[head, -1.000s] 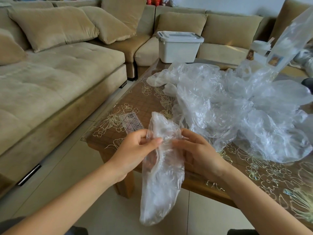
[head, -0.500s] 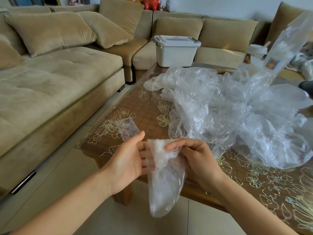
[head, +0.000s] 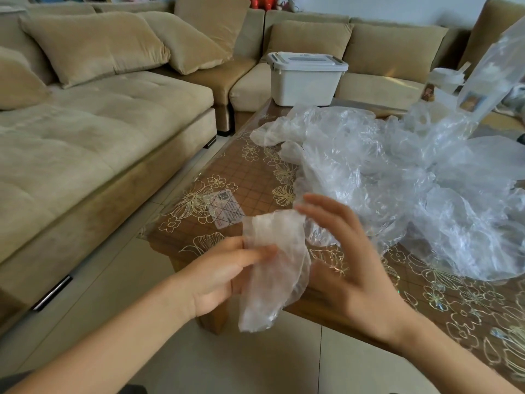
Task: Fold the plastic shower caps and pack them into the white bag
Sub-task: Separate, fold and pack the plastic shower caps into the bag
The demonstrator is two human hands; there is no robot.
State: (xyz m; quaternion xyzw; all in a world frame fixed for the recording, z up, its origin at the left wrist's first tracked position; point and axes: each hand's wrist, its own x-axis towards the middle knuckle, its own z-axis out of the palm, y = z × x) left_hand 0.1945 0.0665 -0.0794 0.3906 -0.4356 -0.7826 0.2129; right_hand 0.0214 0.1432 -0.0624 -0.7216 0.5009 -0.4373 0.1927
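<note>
Left hand (head: 224, 271) pinches the cap (head: 272, 280); right hand (head: 352, 268), fingers (head: 321, 211) spread, should press each fold flat.

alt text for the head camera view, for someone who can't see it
A left hand grips a half-folded clear shower cap over a table's near corner, with the open right hand beside it. A heap of crumpled clear caps lies on the table, a white lidded box beyond.

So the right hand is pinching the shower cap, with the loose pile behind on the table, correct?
No: the left hand pinches the shower cap, as the head view shows; the right hand is open. The pile lies behind on the table.
</note>
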